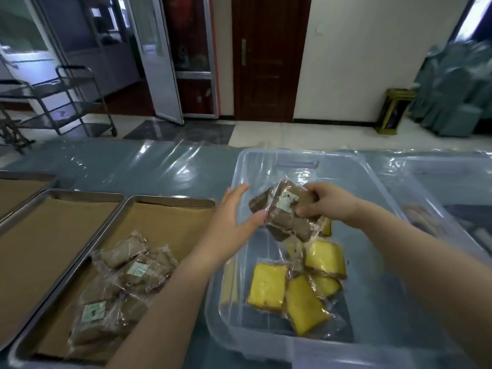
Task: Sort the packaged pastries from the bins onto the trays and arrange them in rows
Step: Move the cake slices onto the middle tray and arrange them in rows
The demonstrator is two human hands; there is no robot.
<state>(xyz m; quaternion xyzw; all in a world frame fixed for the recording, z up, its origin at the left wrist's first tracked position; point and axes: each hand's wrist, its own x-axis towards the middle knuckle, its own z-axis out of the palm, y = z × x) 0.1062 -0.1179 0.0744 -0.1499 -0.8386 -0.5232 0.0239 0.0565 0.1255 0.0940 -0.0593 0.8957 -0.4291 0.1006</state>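
Observation:
My right hand [328, 199] holds a stack of brown packaged pastries [286, 213] above the clear plastic bin [378, 275]. My left hand [234, 222] is spread open just left of that stack, fingertips touching its lower left edge. Several yellow packaged pastries [300, 286] lie on the bin's floor. Left of the bin stands a metal tray [170, 201] lined with brown paper; several brown packaged pastries [125, 283] lie in a loose heap in its near half.
A second paper-lined tray [50, 235] sits further left, and a third tray's corner [18, 187] beyond it. Another clear bin [452, 203] stands at the right. The table is covered in shiny plastic sheeting [138, 166]. A metal cart [66, 102] stands on the floor behind.

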